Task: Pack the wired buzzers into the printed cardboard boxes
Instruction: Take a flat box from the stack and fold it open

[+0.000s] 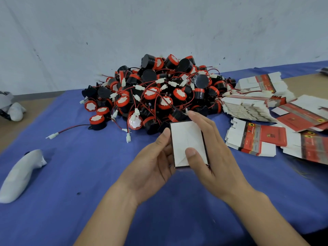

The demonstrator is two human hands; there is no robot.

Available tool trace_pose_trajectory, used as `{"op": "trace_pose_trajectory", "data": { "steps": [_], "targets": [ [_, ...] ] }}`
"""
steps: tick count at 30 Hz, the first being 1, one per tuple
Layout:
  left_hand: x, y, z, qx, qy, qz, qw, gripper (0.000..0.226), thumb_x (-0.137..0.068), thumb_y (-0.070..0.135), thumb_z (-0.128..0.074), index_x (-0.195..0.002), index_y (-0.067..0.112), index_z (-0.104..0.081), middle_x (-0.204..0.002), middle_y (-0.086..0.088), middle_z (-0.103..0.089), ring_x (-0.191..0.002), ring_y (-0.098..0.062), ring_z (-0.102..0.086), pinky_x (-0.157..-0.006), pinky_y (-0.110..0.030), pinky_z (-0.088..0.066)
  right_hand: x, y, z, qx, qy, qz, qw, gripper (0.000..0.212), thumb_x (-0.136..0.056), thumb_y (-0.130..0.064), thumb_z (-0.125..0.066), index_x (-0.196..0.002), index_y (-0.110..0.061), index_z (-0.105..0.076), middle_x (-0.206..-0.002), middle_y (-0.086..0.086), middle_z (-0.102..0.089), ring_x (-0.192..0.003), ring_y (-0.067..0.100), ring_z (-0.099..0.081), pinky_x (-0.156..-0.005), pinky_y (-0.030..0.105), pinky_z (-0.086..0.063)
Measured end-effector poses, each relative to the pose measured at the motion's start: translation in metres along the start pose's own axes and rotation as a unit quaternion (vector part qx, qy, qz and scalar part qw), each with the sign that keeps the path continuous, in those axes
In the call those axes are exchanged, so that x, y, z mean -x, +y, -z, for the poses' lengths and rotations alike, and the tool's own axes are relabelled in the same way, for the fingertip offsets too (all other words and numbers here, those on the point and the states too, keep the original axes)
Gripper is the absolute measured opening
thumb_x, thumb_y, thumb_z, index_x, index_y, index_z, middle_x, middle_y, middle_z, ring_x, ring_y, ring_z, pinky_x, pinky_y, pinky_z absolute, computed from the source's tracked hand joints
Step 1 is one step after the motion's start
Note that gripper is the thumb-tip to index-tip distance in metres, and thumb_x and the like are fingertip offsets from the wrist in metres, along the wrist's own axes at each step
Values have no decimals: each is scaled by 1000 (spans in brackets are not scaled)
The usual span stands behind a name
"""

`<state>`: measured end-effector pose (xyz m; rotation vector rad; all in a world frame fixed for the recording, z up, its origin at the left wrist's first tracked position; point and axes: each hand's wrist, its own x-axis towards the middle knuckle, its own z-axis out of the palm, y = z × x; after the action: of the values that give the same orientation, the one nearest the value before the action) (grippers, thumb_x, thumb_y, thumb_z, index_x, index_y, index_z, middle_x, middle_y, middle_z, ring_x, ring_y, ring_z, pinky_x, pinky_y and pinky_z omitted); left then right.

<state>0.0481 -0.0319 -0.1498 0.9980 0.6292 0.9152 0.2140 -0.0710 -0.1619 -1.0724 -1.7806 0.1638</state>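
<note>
A big heap of black and red wired buzzers [159, 93] with white plugs lies on the blue cloth at the back middle. In front of it both hands hold one folded cardboard box [184, 139], its plain white side facing up. My left hand [152, 166] grips the box's left edge, thumb on top. My right hand [213, 157] holds its right side, with the thumb pressed on the white face and the fingers along the far edge. Flat printed red and white boxes [255, 139] lie in stacks to the right.
A white wrapped bundle [21, 173] lies on the blue cloth [88, 192] at the left. One loose buzzer [97, 121] trails its wire toward the left. More box stacks [248, 107] sit at the right rear. A pale wall rises behind the table.
</note>
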Motion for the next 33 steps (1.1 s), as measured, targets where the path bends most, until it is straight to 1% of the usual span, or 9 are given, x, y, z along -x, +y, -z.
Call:
{"op": "trace_pose_trajectory", "data": {
  "steps": [4, 7, 12, 15, 17, 19, 25, 28, 33],
  "targets": [
    [2, 6, 0, 24, -40, -28, 999, 38, -96, 37, -53, -116, 15, -76, -107, -9, -76, -102, -18, -71, -84, -38, -61, 1, 4, 2, -8, -49, -31, 998, 62, -102, -49, -37, -159, -29, -21, -160, -18, -28, -148, 4, -28, -114, 18, -31],
    [-1, 1, 6, 29, -27, -48, 998, 35, -96, 33, -52, -107, 13, -79, -87, 1, -76, -78, -9, -72, -71, -24, -58, 1, 7, 3, 4, -77, -37, 996, 62, -103, -55, -35, -159, -40, -12, -159, -25, -25, -144, -2, -30, -107, 11, -33],
    [0, 4, 4, -78, 41, -96, 991, 38, -90, 36, -61, -117, 12, -69, -106, -11, -76, -93, -22, -73, -75, -32, -62, 0, 15, 0, 2, -102, -64, 993, 62, -101, -65, -34, -156, -51, -7, -157, -33, -17, -142, -12, -24, -102, 0, -28],
    [3, -2, 6, -390, 102, -208, 891, 10, -99, 26, -62, -96, 33, -56, -83, 6, -73, -67, -4, -63, -57, -15, -47, 1, 21, -2, -8, -118, -99, 988, 68, -95, -77, -31, -154, -53, -9, -153, -36, -20, -142, -13, -24, -102, 4, -31],
    [6, -12, 6, -572, 84, -243, 779, 22, -100, 16, -53, -92, 34, -45, -78, 16, -66, -71, -3, -60, -57, -23, -48, 2, 24, -5, -33, -121, -118, 985, 68, -93, -80, -32, -153, -54, -13, -147, -40, -28, -139, -16, -26, -104, 2, -27],
    [8, -21, 5, -657, 52, -255, 707, 28, -92, 3, -50, -95, 31, -49, -80, 17, -63, -82, -16, -59, -68, -30, -49, 1, 26, -7, -50, -131, -140, 980, 63, -90, -81, -36, -147, -64, -14, -143, -43, -34, -137, -18, -29, -105, 1, -25],
    [1, -24, 11, -739, -10, -265, 620, 22, -94, 3, -53, -101, 17, -69, -98, 6, -72, -88, -17, -63, -90, -33, -42, 0, 39, -5, -84, -182, -198, 959, 67, -83, -75, -51, -142, -69, -20, -141, -37, -44, -135, -12, -37, -112, 25, -39],
    [2, -27, 8, -721, -13, -279, 634, 20, -100, 11, -49, -107, 19, -66, -102, 8, -69, -90, -13, -60, -87, -31, -45, -1, 42, -3, -92, -191, -218, 953, 81, -82, -71, -54, -154, -50, -24, -147, -24, -46, -136, -1, -42, -115, 38, -40],
    [4, -29, 3, -673, 19, -289, 680, 28, -103, 21, -46, -130, 25, -52, -99, 22, -49, -83, 0, -46, -66, -14, -42, -2, 43, 1, -85, -186, -215, 955, 67, -90, -61, -51, -152, -47, -31, -128, -15, -60, -116, 4, -60, -106, 39, -48]
  ]
}}
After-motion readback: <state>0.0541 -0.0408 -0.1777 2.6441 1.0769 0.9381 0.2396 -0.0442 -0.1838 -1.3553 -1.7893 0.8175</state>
